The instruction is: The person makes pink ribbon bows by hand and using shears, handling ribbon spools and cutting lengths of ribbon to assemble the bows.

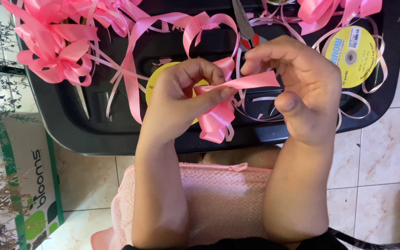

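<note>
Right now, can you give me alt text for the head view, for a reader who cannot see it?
Both hands, left and right, fold a pink ribbon into a half-made bow above a black tray. On the tray lie finished bows, a yellow spool and red-handled pliers.

The glossy pink satin ribbon loop [216, 118] at centre shines; the black plastic tray [93, 134] looks smooth, the pink towelling cloth [223, 199] below nubbly, the floor tiles [385, 153] polished.
</note>
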